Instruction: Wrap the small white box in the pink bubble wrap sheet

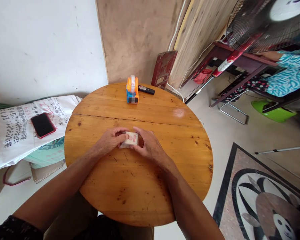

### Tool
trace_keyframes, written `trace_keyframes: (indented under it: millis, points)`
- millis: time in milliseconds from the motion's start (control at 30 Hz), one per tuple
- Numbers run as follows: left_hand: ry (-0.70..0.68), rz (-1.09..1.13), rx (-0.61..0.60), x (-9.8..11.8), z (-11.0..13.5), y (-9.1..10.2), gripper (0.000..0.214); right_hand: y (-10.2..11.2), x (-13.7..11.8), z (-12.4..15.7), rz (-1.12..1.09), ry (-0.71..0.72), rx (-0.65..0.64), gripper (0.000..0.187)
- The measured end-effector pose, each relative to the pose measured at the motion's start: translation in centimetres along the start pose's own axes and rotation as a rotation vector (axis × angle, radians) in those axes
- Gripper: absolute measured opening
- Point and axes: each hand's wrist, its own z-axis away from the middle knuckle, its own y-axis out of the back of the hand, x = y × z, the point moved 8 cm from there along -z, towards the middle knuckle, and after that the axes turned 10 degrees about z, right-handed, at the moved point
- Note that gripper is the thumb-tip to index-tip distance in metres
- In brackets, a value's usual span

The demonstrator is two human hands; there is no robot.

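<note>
Between my two hands, near the middle of the round wooden table [130,186], is a small pale box [132,137] with red print on its top face. My left hand [113,139] grips its left end, the thumb lying over the top. At the right end, my right hand [150,144] curls around it with thumb and fingers on either side. The box lies low, at or just above the tabletop; I cannot tell which. Farther back on the table stand an orange and blue tape dispenser [132,90] and a black remote control [146,89].
Left of the table, a phone with a red case [43,125] lies on a printed white sack [10,133]. A chair [164,68] stands behind the table. A standing fan [260,26] is at the right, near a seated person in a blue patterned top [292,71].
</note>
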Motion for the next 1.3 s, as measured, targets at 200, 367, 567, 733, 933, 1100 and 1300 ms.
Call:
trace_keyframes:
  millis: [200,367,567,733,933,1100,1300]
  points:
    - [0.026,0.030,0.020,-0.2,0.1,0.1,0.054,0.1,-0.1,0.3,0.003,0.020,-0.024,0.076]
    - [-0.031,0.105,0.014,0.2,0.0,0.5,0.054,0.5,-0.1,0.3,0.020,0.012,-0.035,0.083]
    - [-0.038,0.124,-0.030,0.1,-0.1,0.2,0.056,0.3,-0.6,0.3,0.018,0.052,0.021,0.070]
    - [-0.072,0.113,-0.061,0.3,-0.2,0.0,0.054,0.2,-0.8,0.4,0.030,0.065,0.035,0.068]
    - [-0.063,0.123,-0.045,0.8,0.2,0.1,0.051,2.1,-1.0,0.5,-0.024,0.063,0.013,0.059]
    - [-0.075,0.120,0.047,1.0,0.3,1.0,0.045,3.3,-0.9,0.4,-0.036,0.035,0.061,0.026]
    - [-0.023,0.119,-0.012,0.2,0.0,0.4,0.048,2.7,-1.2,0.2,0.022,0.080,0.117,0.015]
